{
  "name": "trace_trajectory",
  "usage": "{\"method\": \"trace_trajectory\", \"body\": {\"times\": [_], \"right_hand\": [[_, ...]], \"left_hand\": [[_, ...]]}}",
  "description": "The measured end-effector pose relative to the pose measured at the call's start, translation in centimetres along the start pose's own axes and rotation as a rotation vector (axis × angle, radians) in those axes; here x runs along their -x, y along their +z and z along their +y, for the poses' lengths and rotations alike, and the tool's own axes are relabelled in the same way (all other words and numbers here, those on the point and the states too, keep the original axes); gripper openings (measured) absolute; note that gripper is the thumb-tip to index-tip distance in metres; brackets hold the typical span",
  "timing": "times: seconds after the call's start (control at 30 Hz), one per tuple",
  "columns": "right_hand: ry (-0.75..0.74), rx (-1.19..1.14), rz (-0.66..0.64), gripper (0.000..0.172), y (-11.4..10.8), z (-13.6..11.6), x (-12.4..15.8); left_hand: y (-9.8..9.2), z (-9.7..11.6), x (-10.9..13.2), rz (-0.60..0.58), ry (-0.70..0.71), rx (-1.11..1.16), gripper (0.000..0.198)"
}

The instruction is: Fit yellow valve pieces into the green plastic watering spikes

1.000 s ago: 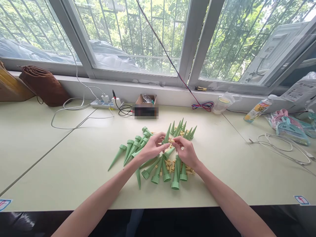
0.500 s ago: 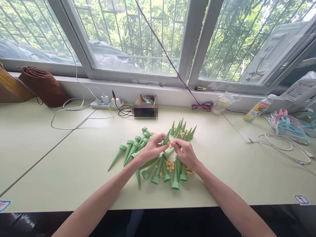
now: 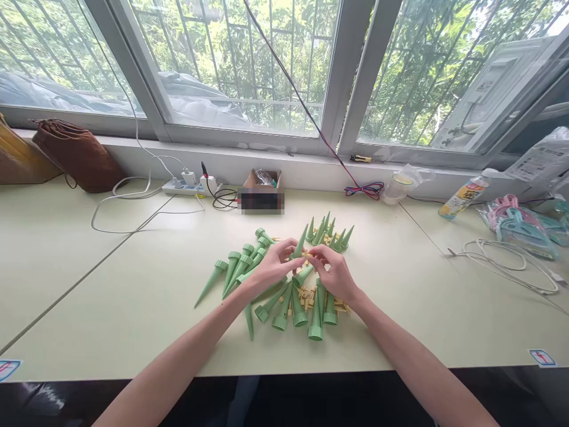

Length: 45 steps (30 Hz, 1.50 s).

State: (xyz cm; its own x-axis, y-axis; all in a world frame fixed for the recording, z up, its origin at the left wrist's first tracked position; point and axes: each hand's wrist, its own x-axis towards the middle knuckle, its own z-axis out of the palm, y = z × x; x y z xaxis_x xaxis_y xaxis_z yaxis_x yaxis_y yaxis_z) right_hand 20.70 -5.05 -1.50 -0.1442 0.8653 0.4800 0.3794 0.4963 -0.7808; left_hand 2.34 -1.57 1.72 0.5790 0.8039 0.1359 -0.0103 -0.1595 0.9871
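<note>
My left hand [image 3: 273,265] is closed around a green plastic cone spike [image 3: 300,244], its tip pointing up and away. My right hand [image 3: 334,271] pinches a small tan plug [image 3: 308,255] at the cone's wide end, fingertips of both hands touching. Below my hands several green cones [image 3: 306,305] lie in a pile mixed with small tan plugs [image 3: 306,295]. A row of cones [image 3: 237,265] lies to the left, and a cluster of cones [image 3: 329,232] stands tips up just behind my hands.
The pale table [image 3: 111,284] runs under a window. A power strip [image 3: 189,187] with white cables, a small cardboard box [image 3: 263,178], a brown pouch [image 3: 75,153], a plastic cup [image 3: 400,187], a bottle [image 3: 462,198], coiled white cable [image 3: 507,264] and pink-teal hangers [image 3: 524,228] lie around.
Both hands stayed together over the pile, with only small finger shifts; the cone's tip tilted slightly and the tan plug shows between the fingertips again.
</note>
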Motion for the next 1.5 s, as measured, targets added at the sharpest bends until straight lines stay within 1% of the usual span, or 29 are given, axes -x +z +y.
{"method": "trace_trajectory", "body": {"times": [0.27,0.53,0.77,1.03,1.17,1.4,1.5], "right_hand": [[-0.024,-0.01,0.007,0.012,0.04,0.0,-0.08],[-0.052,-0.01,0.006,0.009,0.01,-0.14,-0.07],[-0.093,-0.006,0.008,0.01,0.11,0.06,-0.03],[-0.107,0.049,-0.005,0.014,0.12,0.33,0.13],[-0.109,0.06,-0.003,0.017,0.12,0.23,0.2],[-0.039,0.032,0.012,0.016,0.15,-0.16,-0.03],[-0.033,0.023,0.015,0.014,0.22,-0.18,-0.06]], "left_hand": [[-0.31,0.0,-0.03,-0.025,-0.044,0.105,0.022],[-0.32,-0.19,-0.15,-0.002,-0.05,0.156,0.024],[-0.34,-0.01,-0.06,-0.013,-0.047,0.12,0.022],[-0.07,-0.32,0.0,-0.001,0.078,-0.017,0.017],[-0.03,-0.47,-0.07,0.006,0.11,-0.056,0.015],[-0.08,-0.18,-0.08,0.035,0.076,-0.052,0.018],[-0.08,-0.06,-0.06,0.045,0.066,-0.05,0.019]]}}
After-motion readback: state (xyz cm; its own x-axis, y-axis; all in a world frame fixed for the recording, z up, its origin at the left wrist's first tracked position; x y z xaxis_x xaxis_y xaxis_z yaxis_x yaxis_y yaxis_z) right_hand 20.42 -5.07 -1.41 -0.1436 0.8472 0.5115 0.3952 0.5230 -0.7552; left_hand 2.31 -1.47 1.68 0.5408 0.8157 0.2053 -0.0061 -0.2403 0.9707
